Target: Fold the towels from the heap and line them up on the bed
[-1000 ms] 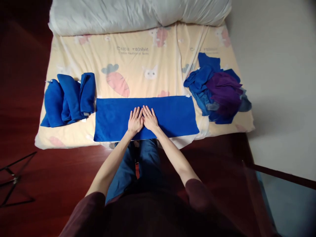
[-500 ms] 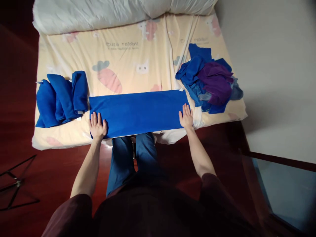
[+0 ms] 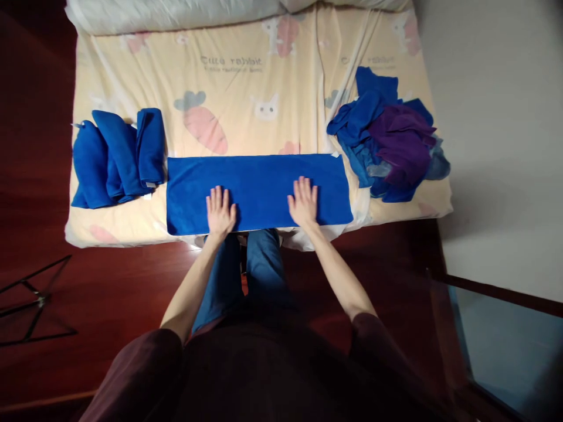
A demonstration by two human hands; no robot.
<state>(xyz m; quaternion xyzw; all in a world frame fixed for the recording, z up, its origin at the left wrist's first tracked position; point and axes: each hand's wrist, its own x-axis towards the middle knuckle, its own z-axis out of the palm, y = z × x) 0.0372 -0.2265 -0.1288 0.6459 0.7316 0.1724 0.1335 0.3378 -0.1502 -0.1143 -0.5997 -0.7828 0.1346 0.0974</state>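
A blue cloth (image 3: 264,187) lies flat as a long rectangle along the near edge of the bed. My left hand (image 3: 220,212) rests palm down on its left half, fingers spread. On its right half my right hand (image 3: 304,202) lies flat too, fingers apart. Neither hand grips anything. Several folded or rolled blue cloths (image 3: 121,155) sit side by side left of the flat cloth. To the right is a loose heap of blue cloths (image 3: 358,120) with a purple cloth (image 3: 402,140) on top.
The bed (image 3: 145,64) has a yellow sheet with carrot and rabbit prints. A rolled white quilt (image 3: 176,13) spans its far side. Black metal legs (image 3: 39,302) stand on the dark red floor at the left. A pale wall (image 3: 492,146) rises at the right.
Both hands have moved inward from the ends of the flat blue cloth towards its middle. The whole view has shifted slightly, with the bed now a little higher and further right.
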